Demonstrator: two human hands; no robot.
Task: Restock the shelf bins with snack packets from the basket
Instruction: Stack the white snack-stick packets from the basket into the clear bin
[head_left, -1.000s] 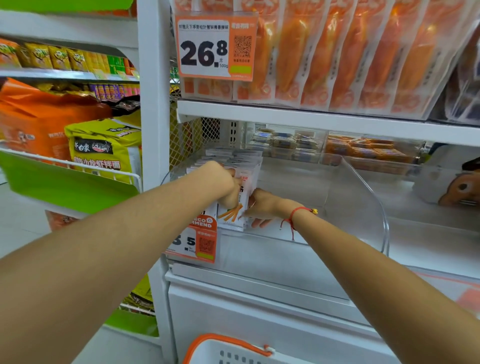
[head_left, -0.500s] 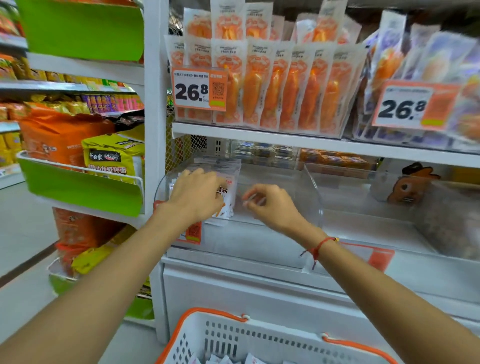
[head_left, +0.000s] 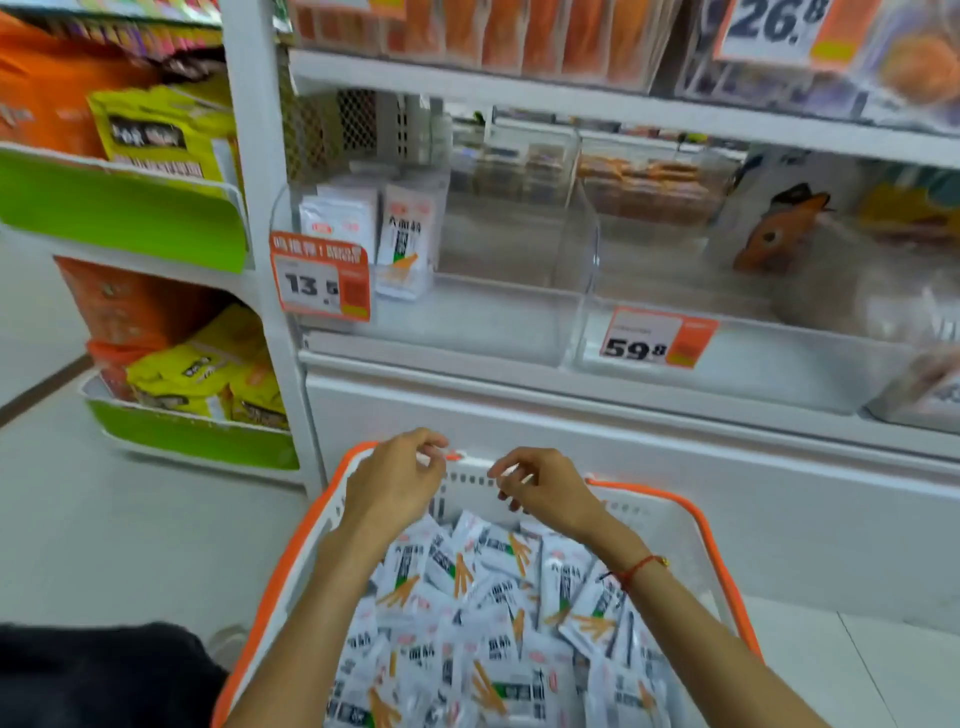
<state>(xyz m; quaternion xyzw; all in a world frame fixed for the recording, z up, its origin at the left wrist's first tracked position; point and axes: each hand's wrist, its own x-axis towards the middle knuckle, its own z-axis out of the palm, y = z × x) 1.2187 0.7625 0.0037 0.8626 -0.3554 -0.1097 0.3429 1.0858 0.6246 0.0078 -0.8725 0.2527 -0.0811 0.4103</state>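
A white metal shelving unit (head_left: 571, 415) with flat painted shelves is seen above a pale, smooth tiled floor (head_left: 130, 545). On its middle shelf a row of clear, hard plastic bins with curved side walls is set; the left shelf bin (head_left: 493, 322) holds a few white snack packets (head_left: 405, 244) stood upright at its left end, behind an orange price tag (head_left: 319, 278) clipped to its front. A second orange tag (head_left: 657, 338) is fixed to the neighbouring bin. Below, a white perforated plastic basket (head_left: 291, 561) with an orange rim is heaped with glossy white packets (head_left: 493, 623) printed in black, green and orange. Both hands are held just above the far end of the heap, empty, fingers loosely curled: the left hand (head_left: 395, 480) and the right hand (head_left: 545, 486), a red string bracelet (head_left: 636, 569) being worn on the right wrist.
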